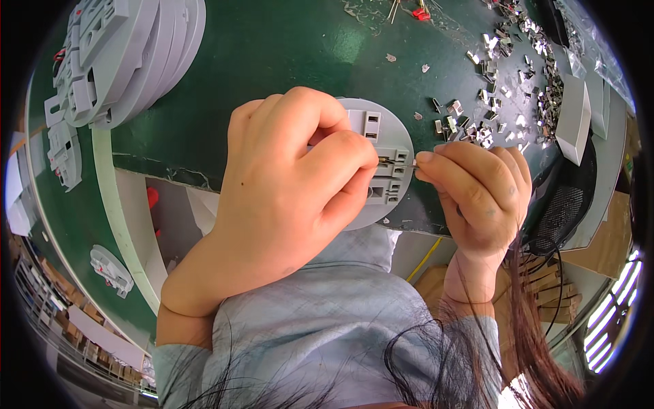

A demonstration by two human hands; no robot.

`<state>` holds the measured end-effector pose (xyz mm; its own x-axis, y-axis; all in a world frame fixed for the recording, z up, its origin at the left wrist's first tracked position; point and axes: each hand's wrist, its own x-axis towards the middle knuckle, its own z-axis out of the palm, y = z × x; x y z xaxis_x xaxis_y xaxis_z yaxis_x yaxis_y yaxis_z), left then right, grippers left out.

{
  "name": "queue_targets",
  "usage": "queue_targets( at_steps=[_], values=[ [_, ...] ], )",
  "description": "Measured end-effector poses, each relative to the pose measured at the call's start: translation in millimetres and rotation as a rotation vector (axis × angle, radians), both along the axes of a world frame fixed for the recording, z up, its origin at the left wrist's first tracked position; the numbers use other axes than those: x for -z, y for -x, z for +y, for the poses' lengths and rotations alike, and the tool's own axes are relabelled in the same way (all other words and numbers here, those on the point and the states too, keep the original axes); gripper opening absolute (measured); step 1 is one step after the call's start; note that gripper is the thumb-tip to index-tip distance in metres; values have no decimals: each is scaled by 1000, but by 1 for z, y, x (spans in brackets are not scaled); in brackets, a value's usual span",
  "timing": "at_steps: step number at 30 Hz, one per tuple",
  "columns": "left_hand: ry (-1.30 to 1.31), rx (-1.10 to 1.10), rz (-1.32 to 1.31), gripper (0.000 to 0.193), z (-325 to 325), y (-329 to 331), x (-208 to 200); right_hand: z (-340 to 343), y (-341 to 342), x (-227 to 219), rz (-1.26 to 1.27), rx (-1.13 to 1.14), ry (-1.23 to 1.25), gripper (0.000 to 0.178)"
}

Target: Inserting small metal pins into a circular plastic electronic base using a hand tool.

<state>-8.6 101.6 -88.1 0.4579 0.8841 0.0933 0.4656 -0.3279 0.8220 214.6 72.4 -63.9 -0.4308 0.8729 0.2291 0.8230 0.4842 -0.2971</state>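
A round grey plastic base with moulded slots and raised blocks lies at the front edge of the green table, partly covered by my left hand. The thumb and fingers of that hand are closed and press down over the base. Whatever they hold is hidden from view. At the base's right rim, my right hand pinches the end of a thin metal piece. This piece lies across a slotted block and reaches toward my left fingertips; its exact kind is too small to tell.
Many small bent metal clips are scattered at the far right, near a white box-like piece. Stacked grey round bases stand at the far left. Red-tipped parts lie at the back. A black mesh basket is right of my hand.
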Motion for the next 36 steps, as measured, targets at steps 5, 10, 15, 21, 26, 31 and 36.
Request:
queue_targets(
  at_steps=[5, 10, 15, 21, 26, 31, 36],
  values=[
    [-7, 4, 8, 22, 2, 2, 1, 2, 4, -2, -29, -11, 5, 33],
    [-17, 9, 3, 23, 4, 3, 3, 5, 13, -8, -89, -5, 29, 31],
    [-31, 3, -5, 23, 5, 3, 5, 7, 32, -19, -121, 89, 115, 27],
    [-64, -2, 5, 24, 1, 6, 3, 10, 49, -37, -302, 71, 240, 25],
    [-73, -48, -55, 22, -10, 14, 17, -16, 76, -43, -618, 53, 234, 37],
    [-114, -65, -123, 21, -11, 18, 20, -21, 65, -36, -550, 50, 220, 36],
    [-145, -46, -43, 20, -16, 21, 19, -3, 41, -16, 95, 270, 151, 26]
  ],
)
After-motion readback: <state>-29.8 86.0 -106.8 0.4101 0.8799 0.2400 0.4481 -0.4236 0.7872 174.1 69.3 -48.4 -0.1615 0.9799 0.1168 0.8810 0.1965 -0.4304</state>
